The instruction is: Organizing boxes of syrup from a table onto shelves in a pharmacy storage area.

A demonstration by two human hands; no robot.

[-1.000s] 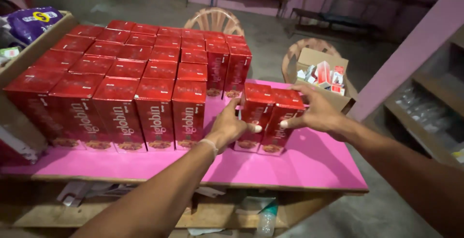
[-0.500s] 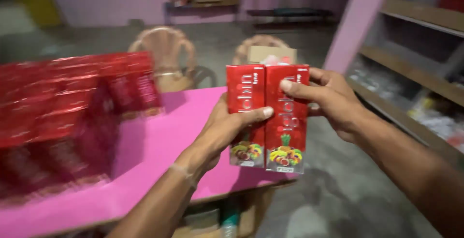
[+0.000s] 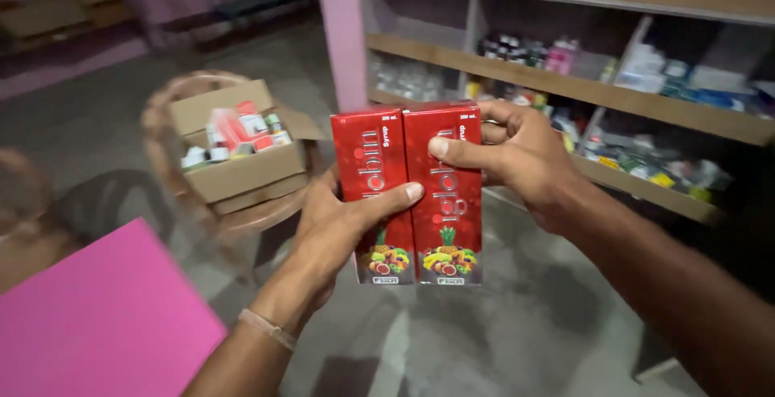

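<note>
Two tall red cartons [image 3: 413, 163] with fruit pictures near their bottoms are held upright side by side in front of me, above the floor. My left hand [image 3: 335, 227] grips the left carton from below and behind, thumb across its front. My right hand [image 3: 517, 155] holds the right carton from the right side, thumb pressed on its front. Both hands squeeze the pair together.
An open cardboard box [image 3: 234, 151] of small packages sits on a plastic chair [image 3: 173, 110] to the left. A pink table [image 3: 97, 324] corner shows at lower left. Wooden shelves [image 3: 581, 90] with bottles and boxes line the right wall. Grey floor lies below.
Both hands lifted the two red cartons off the pink table and carried them rightward. The view swung from the stacked red cartons toward the shelves.
</note>
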